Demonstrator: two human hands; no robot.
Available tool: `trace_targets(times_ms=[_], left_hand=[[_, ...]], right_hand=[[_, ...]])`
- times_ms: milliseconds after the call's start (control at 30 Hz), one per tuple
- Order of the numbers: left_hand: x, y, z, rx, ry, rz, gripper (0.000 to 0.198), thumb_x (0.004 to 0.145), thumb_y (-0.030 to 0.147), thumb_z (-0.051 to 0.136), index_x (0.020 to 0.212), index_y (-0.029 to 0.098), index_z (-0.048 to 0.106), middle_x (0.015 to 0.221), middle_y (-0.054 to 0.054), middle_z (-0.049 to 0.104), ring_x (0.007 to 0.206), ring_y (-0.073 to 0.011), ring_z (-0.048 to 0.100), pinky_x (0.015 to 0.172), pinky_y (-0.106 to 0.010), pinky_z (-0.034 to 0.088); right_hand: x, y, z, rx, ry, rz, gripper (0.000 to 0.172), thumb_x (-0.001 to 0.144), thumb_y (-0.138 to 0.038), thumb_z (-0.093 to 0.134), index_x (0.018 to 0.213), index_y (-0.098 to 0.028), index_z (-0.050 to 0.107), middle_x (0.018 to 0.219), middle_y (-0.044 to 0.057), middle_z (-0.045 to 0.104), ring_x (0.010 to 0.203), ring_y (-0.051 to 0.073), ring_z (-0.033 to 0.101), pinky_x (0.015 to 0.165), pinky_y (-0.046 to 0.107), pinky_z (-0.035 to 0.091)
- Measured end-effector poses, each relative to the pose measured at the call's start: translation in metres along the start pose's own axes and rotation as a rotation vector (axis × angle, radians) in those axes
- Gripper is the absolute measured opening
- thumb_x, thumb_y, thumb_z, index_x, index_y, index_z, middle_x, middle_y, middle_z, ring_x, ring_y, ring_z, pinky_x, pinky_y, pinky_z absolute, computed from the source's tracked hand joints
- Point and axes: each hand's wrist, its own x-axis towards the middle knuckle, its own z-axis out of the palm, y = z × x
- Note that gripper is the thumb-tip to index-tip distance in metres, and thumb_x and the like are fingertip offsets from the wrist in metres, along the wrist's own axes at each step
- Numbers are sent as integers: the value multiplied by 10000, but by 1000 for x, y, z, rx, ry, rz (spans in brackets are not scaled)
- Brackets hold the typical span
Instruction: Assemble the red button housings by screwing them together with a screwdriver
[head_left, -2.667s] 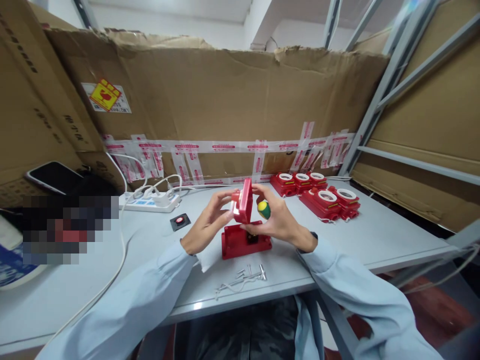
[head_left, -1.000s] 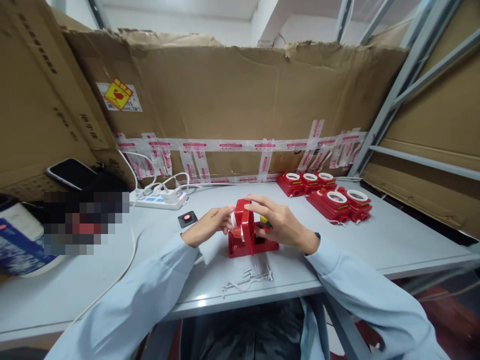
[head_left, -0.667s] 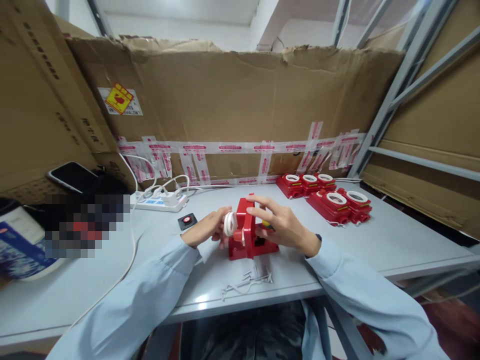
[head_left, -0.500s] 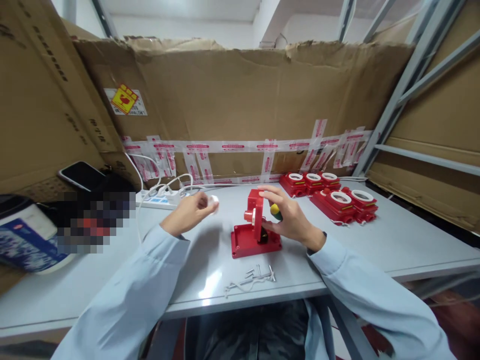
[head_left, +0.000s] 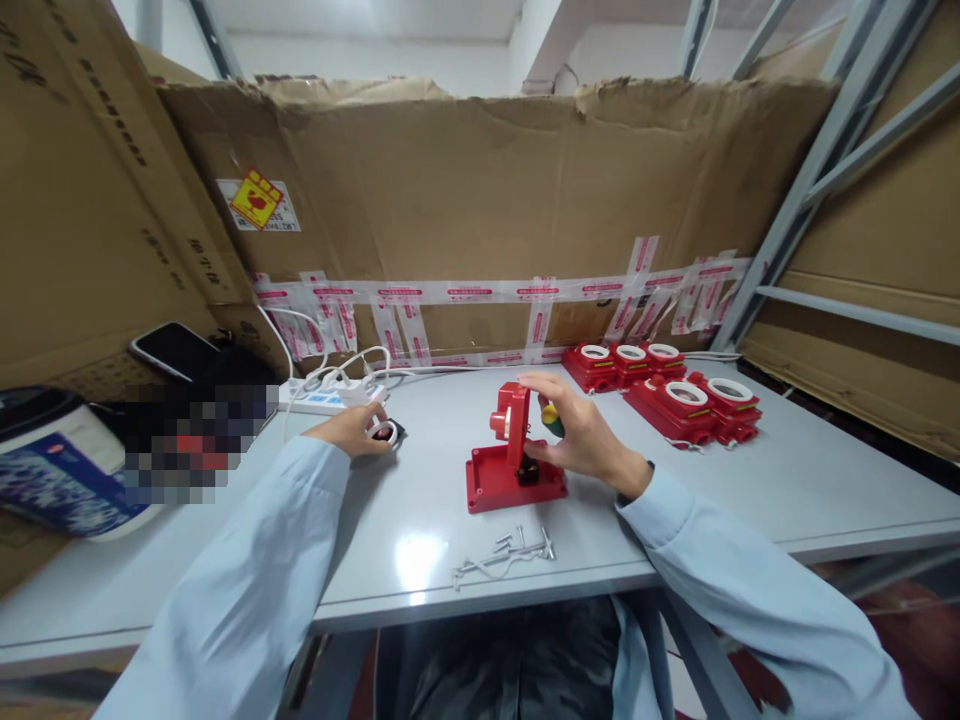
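Note:
My left hand (head_left: 349, 432) is low over the table with its fingers closed on a white ring (head_left: 385, 428). A small dark square piece (head_left: 397, 430) lies at the ring, partly hidden by it. My right hand (head_left: 592, 435) grips a red housing cover (head_left: 513, 405), tilted upright over an open red housing base (head_left: 487, 482). A screwdriver (head_left: 553, 420) with a yellow and green handle is tucked in the same hand. Behind the cover, a black component (head_left: 529, 471) shows above the base. In front of the base lie several loose screws (head_left: 517, 545) and a thin white cord.
Several red housings with white rings (head_left: 679, 400) stand at the back right. A white power strip (head_left: 319, 400) with cables is at the back left, near a phone (head_left: 176, 350) and a blue-and-white tub (head_left: 67, 465). Cardboard (head_left: 480, 190) walls the back.
My left hand has moved left and down with the white ring, reaching the table by the dark square piece. My right hand still holds the cover and screwdriver in nearly the same place.

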Motion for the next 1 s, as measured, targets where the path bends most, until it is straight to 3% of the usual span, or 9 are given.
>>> trace_targets(times_ms=[167,367,633,833,1000], left_hand=[[-6,-5,-11,-104,-107,-78,469,549,574,563,854,217,552,715,3,636,613,-197,633,572,-264,455],[5,-17,-10,36,134,-48,578,649,550,480,1050,138,536,922,-109,640,809,-241,629,726,-303,467],[9,-17,-1,58,180,-24,502,665,506,541,1016,157,624,1011,-118,626,835,-242,620,799,-317,456],[3,-5,-5,-71,-11,165,405,647,439,539,954,226,697,953,-58,657,779,-195,607,753,-276,463],[-3,-1,-7,-40,-41,184,333,581,387,600,852,258,744,838,-44,659,830,-224,579,770,-280,449]], right_hand=[[0,0,0,12,4,-2,674,740,-275,664,1318,-279,317,1260,101,510,1159,243,520,789,368,560],[0,0,0,19,-17,13,708,709,-219,675,1322,-264,325,1274,109,503,1135,242,528,787,367,549],[1,-2,-2,11,-27,15,704,706,-211,666,1321,-268,330,1256,103,512,1122,241,535,759,352,552],[1,-1,-2,20,-27,10,693,719,-228,668,1324,-257,330,1261,107,505,1117,242,530,801,378,544],[1,0,-1,21,-25,20,719,704,-215,677,1329,-255,325,1265,108,504,1093,240,543,792,379,544]])
